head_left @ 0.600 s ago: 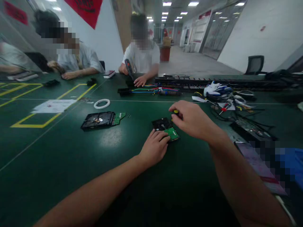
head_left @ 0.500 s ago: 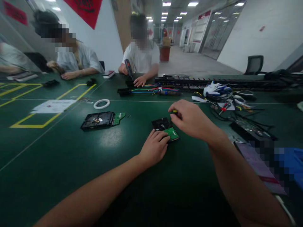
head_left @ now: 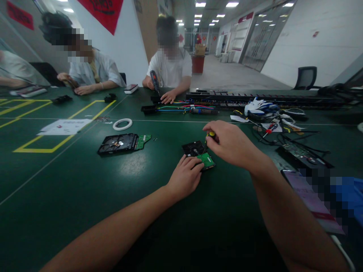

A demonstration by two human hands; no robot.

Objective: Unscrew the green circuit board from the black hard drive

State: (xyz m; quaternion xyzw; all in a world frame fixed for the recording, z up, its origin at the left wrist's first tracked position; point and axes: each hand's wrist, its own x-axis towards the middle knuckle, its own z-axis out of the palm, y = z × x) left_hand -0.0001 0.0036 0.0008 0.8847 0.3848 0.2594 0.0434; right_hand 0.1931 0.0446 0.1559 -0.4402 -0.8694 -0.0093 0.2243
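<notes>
1. Bracing the black hard drive [head_left: 193,148] on the bench [head_left: 85,189], the left hand [head_left: 185,176] lies palm down and partly open, fingers across its near side; we judge this keeps the drive from turning. Whether the thumb pinches an edge, we cannot tell.
2. The right hand [head_left: 225,141] is curled closed around what looks like a screwdriver [head_left: 211,134], yellow at its top; we take the raised hold to bring the tool down onto the drive.
3. The green circuit board [head_left: 207,160] faces up beneath the left fingers, presumably for access.
4. Well apart, leftward, we see a second drive [head_left: 117,143], loose bits [head_left: 154,139] near it, perhaps kept out of the way.
</notes>
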